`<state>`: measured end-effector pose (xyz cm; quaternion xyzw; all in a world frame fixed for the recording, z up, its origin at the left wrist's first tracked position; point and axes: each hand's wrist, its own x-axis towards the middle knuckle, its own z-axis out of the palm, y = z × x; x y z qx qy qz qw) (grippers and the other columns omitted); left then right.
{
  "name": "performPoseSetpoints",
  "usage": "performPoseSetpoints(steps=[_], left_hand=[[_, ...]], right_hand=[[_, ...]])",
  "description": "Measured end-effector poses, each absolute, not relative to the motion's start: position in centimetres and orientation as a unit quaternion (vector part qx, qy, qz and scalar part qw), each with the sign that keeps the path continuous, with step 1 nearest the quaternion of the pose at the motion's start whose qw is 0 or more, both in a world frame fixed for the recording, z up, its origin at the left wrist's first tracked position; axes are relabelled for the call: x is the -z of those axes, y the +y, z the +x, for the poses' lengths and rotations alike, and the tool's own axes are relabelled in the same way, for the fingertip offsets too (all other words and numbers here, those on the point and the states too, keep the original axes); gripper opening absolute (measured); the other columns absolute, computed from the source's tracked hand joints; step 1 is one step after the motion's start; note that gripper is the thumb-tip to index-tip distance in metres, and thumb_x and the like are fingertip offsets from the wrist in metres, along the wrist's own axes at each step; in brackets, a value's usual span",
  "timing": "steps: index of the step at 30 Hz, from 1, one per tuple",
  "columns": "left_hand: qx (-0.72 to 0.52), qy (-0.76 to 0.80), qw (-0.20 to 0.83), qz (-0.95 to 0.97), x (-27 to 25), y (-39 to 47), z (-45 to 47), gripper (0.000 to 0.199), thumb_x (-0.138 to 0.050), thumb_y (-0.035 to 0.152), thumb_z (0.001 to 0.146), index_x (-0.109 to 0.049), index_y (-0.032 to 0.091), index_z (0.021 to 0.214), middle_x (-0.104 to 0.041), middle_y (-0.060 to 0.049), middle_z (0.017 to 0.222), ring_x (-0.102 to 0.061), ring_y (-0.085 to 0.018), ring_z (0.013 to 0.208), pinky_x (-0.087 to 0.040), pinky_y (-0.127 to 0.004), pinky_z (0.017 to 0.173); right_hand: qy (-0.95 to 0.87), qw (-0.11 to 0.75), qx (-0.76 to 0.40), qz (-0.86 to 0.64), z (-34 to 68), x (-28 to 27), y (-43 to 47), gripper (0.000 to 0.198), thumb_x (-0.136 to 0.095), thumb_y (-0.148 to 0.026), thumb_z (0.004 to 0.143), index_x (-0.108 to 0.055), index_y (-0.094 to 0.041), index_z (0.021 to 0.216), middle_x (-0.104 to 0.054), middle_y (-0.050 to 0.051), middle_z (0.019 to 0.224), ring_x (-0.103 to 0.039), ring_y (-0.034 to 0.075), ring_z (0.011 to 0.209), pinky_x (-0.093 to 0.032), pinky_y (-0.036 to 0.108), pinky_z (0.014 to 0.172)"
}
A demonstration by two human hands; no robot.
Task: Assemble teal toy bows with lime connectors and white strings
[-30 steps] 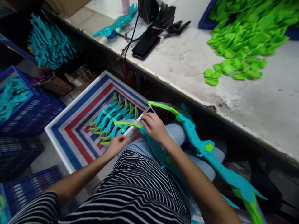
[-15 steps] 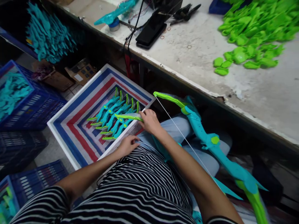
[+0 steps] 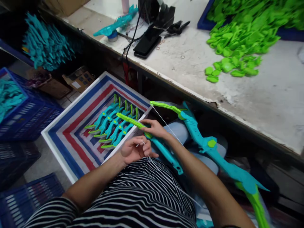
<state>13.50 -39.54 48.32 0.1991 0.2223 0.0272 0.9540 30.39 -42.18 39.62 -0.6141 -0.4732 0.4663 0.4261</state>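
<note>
My right hand [image 3: 155, 129] grips a toy bow [image 3: 163, 150] near where its green limb meets the teal body. The limb's tip points over the edge of the striped bin. My left hand [image 3: 136, 148] pinches a white string [image 3: 152, 161], its fingers curled in front of my striped shirt. From there the string runs down to the right, past my right forearm. A second, strung toy bow [image 3: 197, 129] lies across my lap to the right. Inside the striped bin [image 3: 71, 126] several finished-looking teal and green bows [image 3: 111, 122] lie side by side.
A worktable [image 3: 190, 69] runs along the far side, bearing a heap of green parts [image 3: 244, 38], a black phone [image 3: 147, 42] and a teal piece [image 3: 116, 23]. Blue crates [image 3: 28, 117] stand at left. A bundle of teal parts [image 3: 47, 44] sits behind them.
My left hand has risen from my waist and now holds the string. The bow in my right hand has come up, showing more of its teal body. The view has shifted slightly.
</note>
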Motion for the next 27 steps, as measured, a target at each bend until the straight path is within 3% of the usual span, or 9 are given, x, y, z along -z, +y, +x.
performPoseSetpoints(steps=[6,11,18,22,27], left_hand=[[0.058,0.268,0.936,0.22,-47.4,-40.9,13.5,0.038,-0.084,0.031,0.058,-0.064,0.011,0.083,-0.063,-0.002,0.066,-0.062,-0.015,0.063,-0.052,-0.035,0.07],[0.116,0.278,0.924,0.237,-47.2,-41.7,13.5,0.041,-0.085,0.038,0.056,-0.065,0.01,0.078,-0.062,-0.002,0.06,-0.062,-0.015,0.057,-0.052,-0.031,0.064],[-0.039,0.316,0.909,0.269,-48.3,-39.3,14.2,0.034,-0.083,0.034,0.061,-0.065,0.011,0.08,-0.054,0.004,0.051,-0.04,-0.003,0.041,-0.044,-0.024,0.053],[-0.083,0.356,0.871,0.327,-49.2,-35.6,14.8,0.033,-0.084,0.03,0.057,-0.064,0.011,0.074,-0.057,0.003,0.052,-0.035,-0.002,0.039,-0.038,-0.022,0.048],[-0.159,0.416,0.782,0.435,-49.8,-32.1,16.9,0.02,-0.078,0.024,0.063,-0.063,0.011,0.065,-0.052,0.004,0.048,-0.038,-0.003,0.041,-0.027,-0.018,0.043]], right_hand=[[-0.307,0.509,-0.578,-0.559,30.8,-39.7,-44.5,0.047,-0.074,-0.035,0.063,-0.068,-0.017,0.106,-0.071,0.004,0.102,-0.064,0.019,0.091,-0.05,0.035,0.087],[-0.252,0.524,-0.582,-0.569,31.0,-39.9,-44.8,0.047,-0.078,-0.032,0.057,-0.07,-0.019,0.101,-0.071,0.003,0.1,-0.064,0.017,0.089,-0.049,0.033,0.087],[-0.201,0.54,-0.604,-0.55,31.4,-39.9,-45.5,0.049,-0.08,-0.036,0.057,-0.07,-0.021,0.103,-0.072,0.003,0.097,-0.065,0.018,0.084,-0.05,0.031,0.079],[-0.184,0.544,-0.603,-0.554,31.6,-39.6,-46.0,0.051,-0.082,-0.038,0.055,-0.07,-0.021,0.101,-0.073,0.003,0.096,-0.066,0.018,0.081,-0.05,0.031,0.076],[-0.168,0.547,-0.601,-0.558,31.5,-39.6,-46.4,0.051,-0.082,-0.041,0.055,-0.07,-0.021,0.101,-0.073,0.004,0.097,-0.067,0.019,0.078,-0.051,0.031,0.073]])
